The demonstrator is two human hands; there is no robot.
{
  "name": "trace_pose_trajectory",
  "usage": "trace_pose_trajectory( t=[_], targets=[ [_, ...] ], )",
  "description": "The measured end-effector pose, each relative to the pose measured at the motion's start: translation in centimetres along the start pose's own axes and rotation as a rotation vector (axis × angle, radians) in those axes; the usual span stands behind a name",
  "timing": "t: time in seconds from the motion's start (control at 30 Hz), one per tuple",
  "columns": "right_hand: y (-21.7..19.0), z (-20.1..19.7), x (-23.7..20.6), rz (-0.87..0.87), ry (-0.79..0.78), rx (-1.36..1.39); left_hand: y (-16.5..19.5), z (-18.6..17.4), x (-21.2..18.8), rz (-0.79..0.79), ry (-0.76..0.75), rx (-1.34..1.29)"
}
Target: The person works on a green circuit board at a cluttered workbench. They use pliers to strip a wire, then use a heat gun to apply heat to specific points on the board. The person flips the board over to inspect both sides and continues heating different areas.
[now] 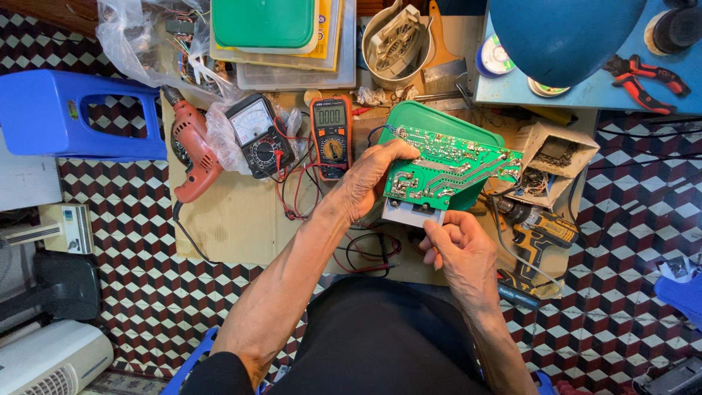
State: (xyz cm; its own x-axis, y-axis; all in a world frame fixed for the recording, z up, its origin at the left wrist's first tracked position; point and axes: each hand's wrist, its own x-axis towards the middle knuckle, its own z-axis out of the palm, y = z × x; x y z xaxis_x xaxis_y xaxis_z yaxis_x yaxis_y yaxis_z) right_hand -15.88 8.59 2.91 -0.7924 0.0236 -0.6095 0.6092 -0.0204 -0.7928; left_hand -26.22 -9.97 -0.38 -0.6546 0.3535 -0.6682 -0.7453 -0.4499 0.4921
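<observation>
Gripping the green circuit board [450,168], long axis running left-right, left hand [369,183] and right hand [457,249] pinch its edges.

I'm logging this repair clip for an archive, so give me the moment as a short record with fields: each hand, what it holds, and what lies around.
left hand: left hand grips the left edge of the green circuit board, solder side up
right hand: right hand pinches the grey metal plate at the board's lower edge
board position: held up above the wooden bench
nearby left: orange digital multimeter, black analog meter, red drill
nearby right: yellow cordless drill, red pliers
</observation>
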Motion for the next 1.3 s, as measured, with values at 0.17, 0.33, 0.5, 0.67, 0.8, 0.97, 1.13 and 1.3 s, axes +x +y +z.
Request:
trace_pose_trajectory(
  t=[0.17,0.33,0.5,0.67,0.8,0.97,1.13,1.3],
  targets=[
    [0.0,-0.1,0.1,0.007,-0.010,-0.033,-0.2,-0.2,0.2,0.011,-0.001,-0.006],
    [0.0,0.1,0.1,0.001,0.004,-0.024,-0.7,-0.7,0.4,0.042,-0.016,-0.019],
    [0.1,0.3,-0.1,-0.015,0.023,-0.041,-0.7,-0.5,0.2,0.067,-0.027,-0.005],
    [0.2,0.3,-0.1,-0.009,0.013,-0.028,-0.2,0.3,-0.7,0.101,-0.034,0.079],
    [0.2,0.3,-0.1,-0.003,0.010,-0.029,0.2,0.7,-1.3,0.164,-0.059,0.164],
    [0.0,0.4,-0.2,-0.004,0.002,-0.005,0.1,0.8,-1.7,0.186,-0.032,0.220],
    [-0.1,0.0,-0.7,-0.020,0.022,-0.008,-0.8,1.6,-1.6,0.155,0.022,0.185],
    [0.0,-1.9,-0.8,-0.030,-0.046,0.027,-1.2,2.2,-1.6,0.112,0.060,0.098]
  ],
)
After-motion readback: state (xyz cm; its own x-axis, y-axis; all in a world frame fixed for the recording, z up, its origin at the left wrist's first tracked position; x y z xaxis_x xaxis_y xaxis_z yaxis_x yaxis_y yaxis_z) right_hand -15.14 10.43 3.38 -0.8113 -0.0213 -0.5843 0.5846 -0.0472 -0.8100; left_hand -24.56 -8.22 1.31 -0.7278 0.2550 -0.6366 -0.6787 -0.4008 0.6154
